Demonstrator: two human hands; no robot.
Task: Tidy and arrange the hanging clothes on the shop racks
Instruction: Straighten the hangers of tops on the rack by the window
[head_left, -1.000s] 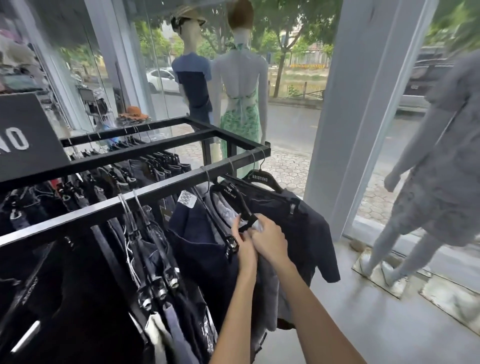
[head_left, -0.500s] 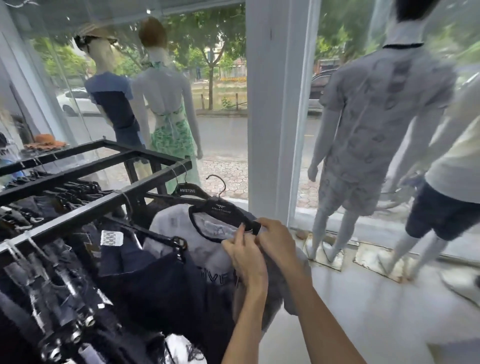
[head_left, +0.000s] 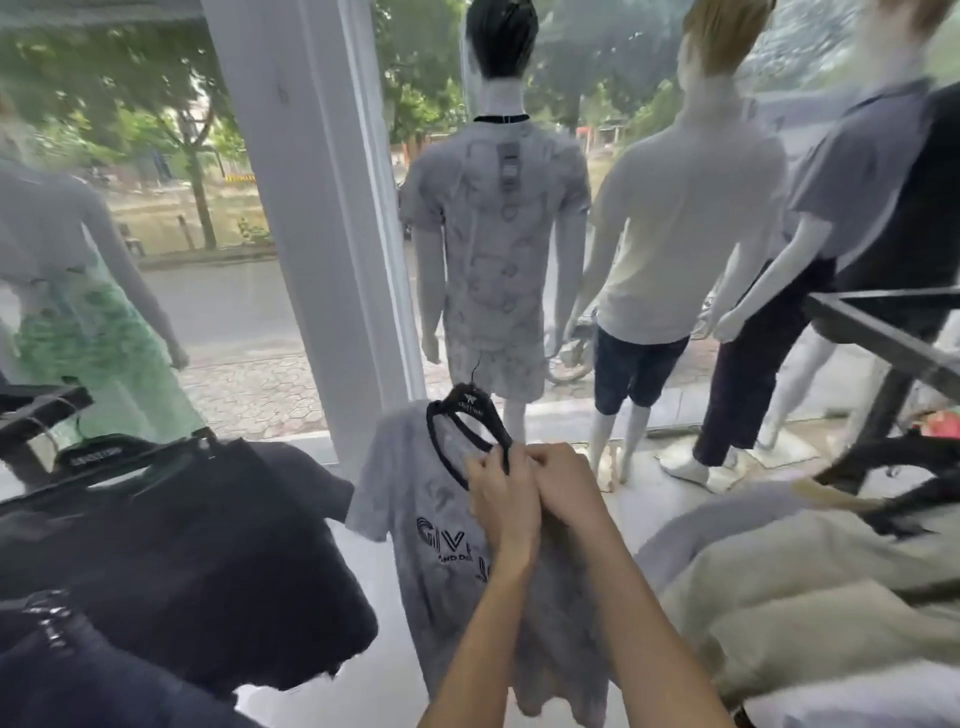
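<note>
T-shirt (head_left: 431, 551), grey, on black hanger (head_left: 468, 411), held in mid-air at centre.
Left hand (head_left: 503, 501) and right hand (head_left: 567, 480) touch, fingers curled, pinching the shirt's shoulder over the hanger arm. Black shirts (head_left: 182, 525) hang near left, beige garments (head_left: 810, 597) near right. Far: white pillar (head_left: 322, 208), mannequins (head_left: 493, 234) at the glass.

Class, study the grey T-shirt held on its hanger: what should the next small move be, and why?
Probably carry the black hanger to the rack rail on the right and hook it on: its hook rests on no rail, while left hand and right hand grip it.
</note>
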